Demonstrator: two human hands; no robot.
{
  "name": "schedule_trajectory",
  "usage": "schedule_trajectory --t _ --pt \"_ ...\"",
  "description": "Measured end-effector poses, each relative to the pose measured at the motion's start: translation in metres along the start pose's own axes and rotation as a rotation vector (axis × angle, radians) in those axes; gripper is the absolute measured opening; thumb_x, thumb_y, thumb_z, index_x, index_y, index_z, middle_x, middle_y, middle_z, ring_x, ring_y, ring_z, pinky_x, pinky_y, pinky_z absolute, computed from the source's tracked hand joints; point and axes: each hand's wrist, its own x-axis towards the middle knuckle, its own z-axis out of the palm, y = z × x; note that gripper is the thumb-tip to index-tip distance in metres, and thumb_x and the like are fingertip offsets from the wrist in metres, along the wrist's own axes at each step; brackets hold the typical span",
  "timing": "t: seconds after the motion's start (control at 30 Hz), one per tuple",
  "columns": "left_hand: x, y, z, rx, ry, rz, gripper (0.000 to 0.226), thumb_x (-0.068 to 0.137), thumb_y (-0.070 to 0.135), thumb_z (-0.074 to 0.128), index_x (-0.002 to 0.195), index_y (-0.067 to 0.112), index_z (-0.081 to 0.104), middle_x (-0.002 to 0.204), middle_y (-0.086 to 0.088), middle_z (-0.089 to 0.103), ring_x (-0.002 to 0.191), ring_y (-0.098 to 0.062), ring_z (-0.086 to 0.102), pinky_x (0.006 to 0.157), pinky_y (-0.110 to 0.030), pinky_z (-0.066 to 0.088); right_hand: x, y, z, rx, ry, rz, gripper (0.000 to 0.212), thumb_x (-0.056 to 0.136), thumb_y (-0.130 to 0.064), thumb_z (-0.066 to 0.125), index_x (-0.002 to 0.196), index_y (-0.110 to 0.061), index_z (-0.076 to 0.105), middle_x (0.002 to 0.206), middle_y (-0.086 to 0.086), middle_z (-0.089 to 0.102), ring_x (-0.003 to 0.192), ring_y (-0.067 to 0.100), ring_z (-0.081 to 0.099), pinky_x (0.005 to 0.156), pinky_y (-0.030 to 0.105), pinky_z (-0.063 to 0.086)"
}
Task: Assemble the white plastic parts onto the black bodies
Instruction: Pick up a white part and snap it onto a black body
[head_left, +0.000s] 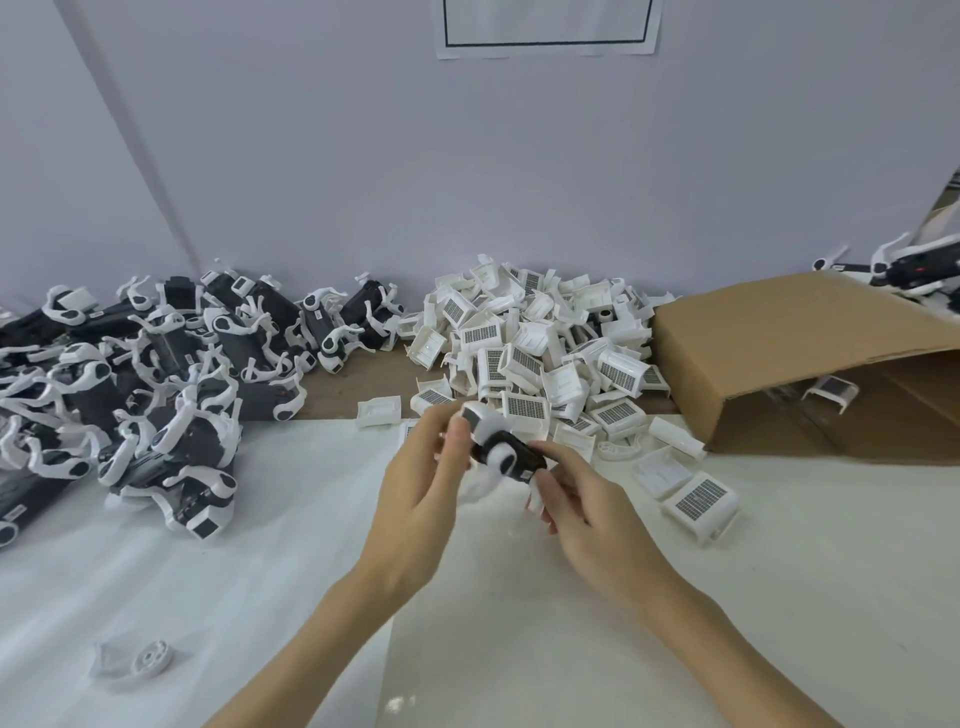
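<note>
Both hands are holding one black plastic body (511, 457) above the near white table (779, 597): the left hand (421, 499) is pinching its white clip-on part (480, 422), the right hand (576, 501) is gripping the body's end. The fitting step seems under way; next, probably pressing the part home squarely.

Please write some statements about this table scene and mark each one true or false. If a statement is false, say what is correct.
1. Both hands hold one black body. True: the left hand and the right hand hold the black body above the table.
2. The pile of white parts lies left of the hands. False: the white parts lie behind the hands and to their right; the black bodies with white arms are on the left.
3. The cardboard box stands upright and closed. False: the box lies on its side, open.
4. A sheet of paper hangs on the wall. True: paper.
</note>
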Motion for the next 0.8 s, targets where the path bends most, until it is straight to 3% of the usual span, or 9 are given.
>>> schedule_trajectory --t 0.1,0.2,0.3,0.4,0.5,0.57,0.63,0.73,0.8 --pt "0.005 -0.006 -0.004 0.037 0.006 -0.075 0.045 0.087 0.070 0.060 0.098 0.027 0.065 0.086 0.000 0.070 0.079 -0.015 0.062 0.071 -0.022 0.045 0.001 -0.002 -0.001 0.008 0.072 0.014 0.018 0.106 -0.031 0.058 0.122 -0.036 0.066 0.077 -0.010 0.070 0.069 0.007 0.063 0.063 0.014 0.043" --pt "0.008 -0.008 -0.006 -0.105 -0.001 -0.213 0.042 0.095 0.062 0.070 0.104 0.021 0.069 0.089 -0.010 0.074 0.083 -0.027 0.072 0.071 -0.023 0.050 0.003 -0.002 -0.006 0.047 0.113 0.035 0.011 0.102 -0.031 0.064 0.111 -0.035 0.070 0.076 -0.004 0.069 0.068 0.007 0.062 0.063 0.015 0.043" --pt "0.009 -0.011 -0.006 -0.217 -0.014 -0.321 0.046 0.099 0.055 0.060 0.122 0.015 0.064 0.095 -0.017 0.078 0.085 -0.035 0.078 0.080 -0.037 0.057 0.004 -0.007 -0.009 0.132 0.148 0.038 0.007 0.100 -0.035 0.067 0.105 -0.035 0.072 0.081 -0.008 0.071 0.077 0.010 0.065 0.069 0.019 0.049" --pt "0.011 -0.015 -0.006 -0.342 -0.020 -0.422 0.059 0.103 0.055 0.054 0.127 0.002 0.062 0.102 -0.025 0.077 0.086 -0.041 0.077 0.089 -0.051 0.061 0.005 -0.016 -0.013 0.193 0.170 0.054 0.023 0.095 -0.054 0.059 0.105 -0.038 0.072 0.096 -0.007 0.073 0.089 0.008 0.067 0.075 0.018 0.050" --pt "0.014 -0.013 -0.006 -0.480 -0.088 -0.545 0.065 0.101 0.056 0.054 0.130 -0.001 0.065 0.107 -0.034 0.074 0.092 -0.047 0.075 0.081 -0.042 0.063 0.006 -0.021 -0.019 0.311 0.039 0.141 0.042 0.097 -0.059 0.052 0.112 -0.027 0.075 0.105 0.006 0.075 0.097 0.017 0.072 0.081 0.026 0.057" --pt "0.016 -0.012 -0.007 -0.533 -0.148 -0.644 0.069 0.096 0.058 0.058 0.128 -0.002 0.069 0.109 -0.039 0.072 0.093 -0.049 0.075 0.078 -0.042 0.064 0.007 -0.022 -0.023 0.421 -0.036 0.207 0.045 0.103 -0.052 0.053 0.113 -0.014 0.075 0.106 0.030 0.069 0.086 0.030 0.075 0.082 0.041 0.061" --pt "0.018 -0.013 -0.009 -0.540 -0.219 -0.712 0.070 0.093 0.060 0.060 0.128 0.000 0.070 0.111 -0.039 0.072 0.090 -0.047 0.076 0.075 -0.041 0.064 0.007 -0.023 -0.025 0.449 -0.035 0.254 0.048 0.103 -0.050 0.055 0.112 -0.006 0.074 0.102 0.041 0.060 0.074 0.028 0.069 0.071 0.041 0.062" --pt "0.021 -0.015 -0.015 -0.527 -0.294 -0.739 0.072 0.092 0.069 0.058 0.125 0.008 0.076 0.114 -0.035 0.073 0.087 -0.043 0.075 0.078 -0.042 0.064 0.008 -0.023 -0.026 0.421 -0.037 0.268 0.059 0.094 -0.061 0.059 0.109 -0.005 0.072 0.087 0.030 0.057 0.073 0.026 0.060 0.069 0.038 0.054" --pt "0.021 -0.015 -0.015 -0.497 -0.313 -0.733 0.078 0.088 0.075 0.059 0.120 0.006 0.078 0.114 -0.034 0.073 0.086 -0.042 0.075 0.077 -0.040 0.064 0.007 -0.024 -0.025 0.399 -0.041 0.244 0.050 0.094 -0.060 0.061 0.106 -0.014 0.076 0.087 0.025 0.059 0.072 0.024 0.061 0.070 0.035 0.053"
